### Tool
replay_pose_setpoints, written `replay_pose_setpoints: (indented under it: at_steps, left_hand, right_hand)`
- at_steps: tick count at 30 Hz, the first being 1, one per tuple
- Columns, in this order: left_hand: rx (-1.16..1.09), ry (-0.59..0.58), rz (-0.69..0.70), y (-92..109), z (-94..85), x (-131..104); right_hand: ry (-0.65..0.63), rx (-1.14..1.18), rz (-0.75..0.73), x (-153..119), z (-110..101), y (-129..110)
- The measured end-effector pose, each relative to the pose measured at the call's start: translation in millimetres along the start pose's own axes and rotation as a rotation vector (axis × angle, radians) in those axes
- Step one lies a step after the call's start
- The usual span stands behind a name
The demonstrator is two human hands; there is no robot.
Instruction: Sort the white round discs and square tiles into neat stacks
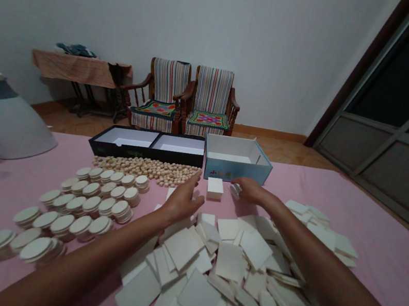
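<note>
My left hand (183, 197) is over the pink cloth with fingers stretched out, thumb apart and nothing visible in it. Just to its right, a neat stack of small white square tiles (215, 187) stands on the cloth. On the other side of that stack, my right hand (248, 189) pinches a few small square tiles (235, 190), tilted and partly hidden by the fingers. Below both hands spreads a loose heap of pale square tiles (230, 262), lying at many angles. My forearms pass over the sides of this heap.
Stacked round discs (92, 203) form rows at left. Small wooden beads (147, 167) lie before a black two-compartment box (145, 152). A blue box (238, 173) stands beside it. More tiles (326, 236) lie right; a grey-white object (9, 120) stands left. Two chairs (212, 91) are behind.
</note>
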State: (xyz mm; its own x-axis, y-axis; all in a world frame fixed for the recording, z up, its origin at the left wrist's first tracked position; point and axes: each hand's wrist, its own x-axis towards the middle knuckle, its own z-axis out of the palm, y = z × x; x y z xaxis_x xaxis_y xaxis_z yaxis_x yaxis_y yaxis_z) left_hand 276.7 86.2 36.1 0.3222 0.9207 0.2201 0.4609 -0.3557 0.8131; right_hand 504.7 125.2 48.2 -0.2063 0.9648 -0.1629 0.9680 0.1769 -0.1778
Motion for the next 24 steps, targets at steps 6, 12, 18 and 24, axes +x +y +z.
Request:
replay_pose_setpoints:
  at_steps: [6,12,18,24]
  left_hand:
    - [0.108,0.005,0.141,-0.3,-26.0,-64.6]
    - [0.272,0.09,0.126,-1.6,-39.5,-110.2]
    - [0.306,0.15,0.156,-3.9,-35.8,-115.4]
    - [0.264,0.122,0.102,-7.5,-33.3,-115.2]
  right_hand:
    - [0.023,0.039,-0.119,-1.7,24.3,28.9]
    - [0.097,0.084,-0.122,1.4,37.2,43.5]
    - [0.122,0.116,-0.153,-3.5,41.4,45.2]
    - [0.191,0.144,-0.122,-13.5,39.6,44.8]
